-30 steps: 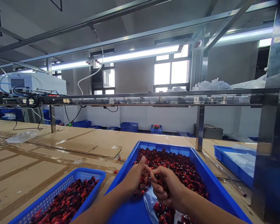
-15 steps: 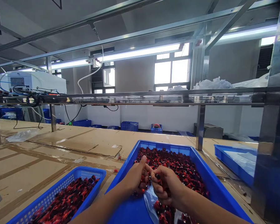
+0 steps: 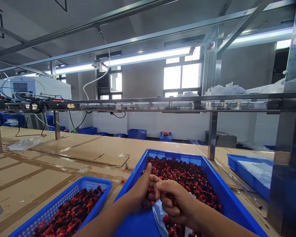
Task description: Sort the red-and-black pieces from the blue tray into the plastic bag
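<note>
Cardboard-covered worktable (image 3: 32,186), seamed with brown tape, spreads across the lower half, bearing a deep blue plastic tray (image 3: 233,204) at five o'clock and a blue perforated basket (image 3: 53,201) at eight o'clock. Over the tray at six o'clock, the left hand (image 3: 143,189) and right hand (image 3: 176,201) curl inward, fingertips together, though whether they grip anything is too hidden to tell. Smallest are the red-and-black pieces (image 3: 185,172), heaped in the tray beyond and beneath the hands, and more fill the basket.
</note>
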### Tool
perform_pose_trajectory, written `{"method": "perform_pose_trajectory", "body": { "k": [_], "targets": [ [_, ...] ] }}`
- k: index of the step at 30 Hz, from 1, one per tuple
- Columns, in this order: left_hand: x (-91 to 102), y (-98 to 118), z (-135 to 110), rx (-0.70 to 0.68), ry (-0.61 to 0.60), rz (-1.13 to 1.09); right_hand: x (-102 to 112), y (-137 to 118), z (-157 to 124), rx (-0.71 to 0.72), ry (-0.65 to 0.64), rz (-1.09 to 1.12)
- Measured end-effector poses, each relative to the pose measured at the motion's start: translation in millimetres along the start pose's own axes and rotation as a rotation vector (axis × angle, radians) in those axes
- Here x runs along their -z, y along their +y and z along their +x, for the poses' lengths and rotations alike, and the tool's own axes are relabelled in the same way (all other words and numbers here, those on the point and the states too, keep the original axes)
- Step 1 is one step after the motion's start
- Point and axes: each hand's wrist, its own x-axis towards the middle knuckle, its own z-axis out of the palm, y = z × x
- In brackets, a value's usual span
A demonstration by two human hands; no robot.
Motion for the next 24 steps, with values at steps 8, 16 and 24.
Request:
{"method": "perform_pose_trajectory", "body": {
  "k": [8,16,24],
  "targets": [
    [-13.3,-3.4,-2.0,-0.081,-0.005,-0.168,-11.3,1.6,-5.8,0.423,0.329,-1.140],
    [-12.3,-5.3,4.0,-0.087,0.066,-0.125,-5.0,8.4,-6.2,0.749,0.321,-1.285],
    [0.3,-13.5,19.3,-0.023,0.091,-0.033,-2.0,-6.6,-18.8,1.233,0.322,-1.287]
  ]
}}
